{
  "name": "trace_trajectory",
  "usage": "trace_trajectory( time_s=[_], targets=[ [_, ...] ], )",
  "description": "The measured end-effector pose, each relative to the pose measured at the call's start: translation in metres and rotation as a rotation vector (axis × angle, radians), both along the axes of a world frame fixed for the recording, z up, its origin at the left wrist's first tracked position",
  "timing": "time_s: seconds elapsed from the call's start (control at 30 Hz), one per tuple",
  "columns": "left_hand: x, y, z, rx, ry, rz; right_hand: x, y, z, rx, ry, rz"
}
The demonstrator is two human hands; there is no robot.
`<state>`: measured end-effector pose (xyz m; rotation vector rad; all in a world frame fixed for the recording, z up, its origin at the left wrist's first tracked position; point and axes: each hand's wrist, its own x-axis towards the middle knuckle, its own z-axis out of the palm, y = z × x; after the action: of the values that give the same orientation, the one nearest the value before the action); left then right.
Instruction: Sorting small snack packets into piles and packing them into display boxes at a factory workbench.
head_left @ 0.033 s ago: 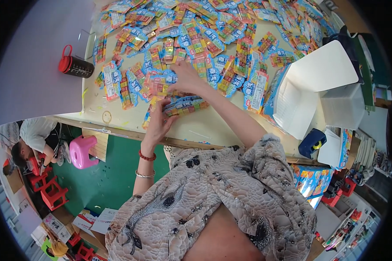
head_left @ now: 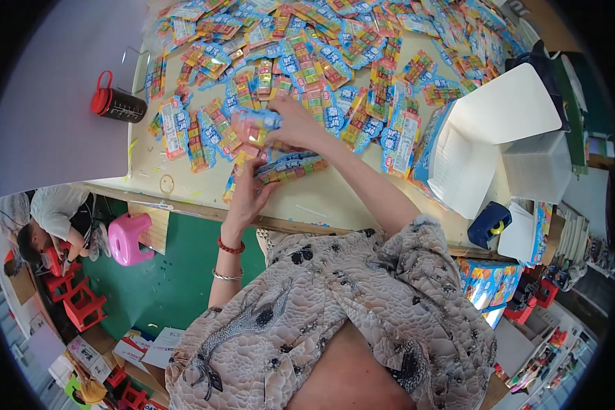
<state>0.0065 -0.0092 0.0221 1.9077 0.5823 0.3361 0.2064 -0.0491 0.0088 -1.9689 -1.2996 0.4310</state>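
Colourful blister packets [head_left: 362, 75] with blue card backs lie spread over most of the pale table [head_left: 184, 184]. My left hand [head_left: 248, 193] grips the near end of a small stack of these packets [head_left: 292, 167] close to the table's front edge. Just above the stack is my right hand [head_left: 295, 123], which holds a single pinkish packet [head_left: 253, 126] lifted off the pile. My left wrist carries a red bead bracelet and a silver bangle.
An open white carton [head_left: 499, 137] stands at the right of the table, a blue tape dispenser [head_left: 488, 225] in front of it. A black cup with a red lid [head_left: 116, 104] sits far left. Below, a pink stool [head_left: 126, 236], red stools [head_left: 75, 301] and another person [head_left: 48, 219] crouching.
My right hand has lifted from the spread of packets with a single packet in it. My left hand stays on the stack at the table's edge.
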Motion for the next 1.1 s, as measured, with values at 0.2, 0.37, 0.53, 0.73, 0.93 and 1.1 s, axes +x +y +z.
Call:
trace_trajectory(
  time_s=[0.2, 0.37, 0.53, 0.73, 0.93, 1.1],
  targets=[
    [-0.019, -0.007, -0.038, 0.157, -0.040, -0.208, 0.013, -0.076, 0.052, -0.164, 0.183, 0.135],
    [0.007, -0.023, -0.013, 0.298, -0.147, 0.067, -0.008, -0.114, 0.026, -0.151, 0.057, 0.234],
    [0.014, -0.026, -0.011, -0.198, 0.011, -0.290, -0.024, -0.130, 0.022, -0.087, 0.423, 0.067],
    [0.016, -0.026, -0.003, -0.262, 0.072, -0.304, 0.005, -0.119, 0.021, 0.070, -0.227, -0.495],
    [0.019, -0.025, -0.011, -0.124, -0.110, -0.308, 0.023, -0.079, 0.011, -0.401, -0.403, -0.471],
    [0.006, -0.025, -0.006, -0.341, -0.097, -0.206, 0.005, -0.099, 0.016, 0.011, 0.408, -0.441]
  ],
)
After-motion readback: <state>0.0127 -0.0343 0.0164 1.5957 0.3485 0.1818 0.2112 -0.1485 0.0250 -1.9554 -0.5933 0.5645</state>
